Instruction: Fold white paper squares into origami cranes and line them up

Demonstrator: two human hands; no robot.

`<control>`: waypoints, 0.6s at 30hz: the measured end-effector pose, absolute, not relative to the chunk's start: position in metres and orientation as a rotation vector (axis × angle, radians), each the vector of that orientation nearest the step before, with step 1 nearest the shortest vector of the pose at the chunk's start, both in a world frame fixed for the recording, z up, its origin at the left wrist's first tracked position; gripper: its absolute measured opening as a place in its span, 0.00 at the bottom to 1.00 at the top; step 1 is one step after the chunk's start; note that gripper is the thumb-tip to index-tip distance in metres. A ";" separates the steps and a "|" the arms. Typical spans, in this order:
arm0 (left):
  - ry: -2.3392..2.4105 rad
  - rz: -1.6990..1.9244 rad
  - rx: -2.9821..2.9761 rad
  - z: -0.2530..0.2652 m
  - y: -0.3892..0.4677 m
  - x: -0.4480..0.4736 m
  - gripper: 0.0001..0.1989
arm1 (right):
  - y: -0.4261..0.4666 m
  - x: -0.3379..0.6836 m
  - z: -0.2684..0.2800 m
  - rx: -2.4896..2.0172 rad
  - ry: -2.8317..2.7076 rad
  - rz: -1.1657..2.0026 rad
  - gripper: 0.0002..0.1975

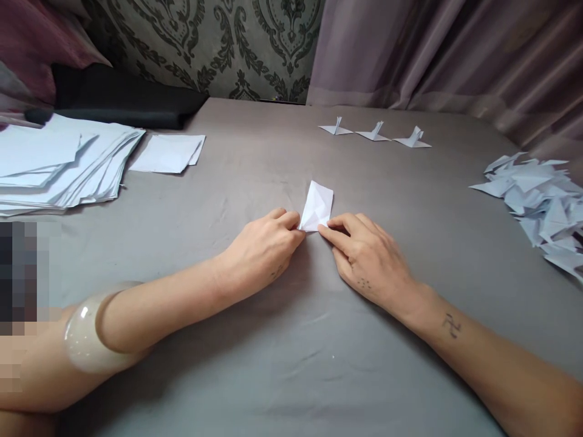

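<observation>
Has a grey table (255, 158) before a dark, ornately patterned wall (204, 42), with a mauve curtain (401, 48) at right and pinkish fabric (40, 48) at far left.

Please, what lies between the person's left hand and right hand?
In the head view, a creased paper lies between the left hand and the right hand.

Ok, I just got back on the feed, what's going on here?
A person is working on a small piece of folded paper on a grey surface. The left hand pinches its near left corner, and the right hand has its fingertips at the near right corner. Three folded paper figures stand in a row beyond it, a pile of folded papers lies at right, and stacked white sheets lie at left.
</observation>
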State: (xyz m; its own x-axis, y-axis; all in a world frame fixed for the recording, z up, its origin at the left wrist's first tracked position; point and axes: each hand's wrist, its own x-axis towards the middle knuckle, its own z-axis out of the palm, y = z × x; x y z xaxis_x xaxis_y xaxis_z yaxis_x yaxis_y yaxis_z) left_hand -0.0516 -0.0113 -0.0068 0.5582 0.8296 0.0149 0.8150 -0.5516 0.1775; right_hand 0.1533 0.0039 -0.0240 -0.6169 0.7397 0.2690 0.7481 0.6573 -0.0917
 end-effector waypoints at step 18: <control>1.453 0.416 2.412 0.002 0.001 -0.063 0.13 | 0.007 0.146 -0.012 -1.133 -2.938 -0.166 0.37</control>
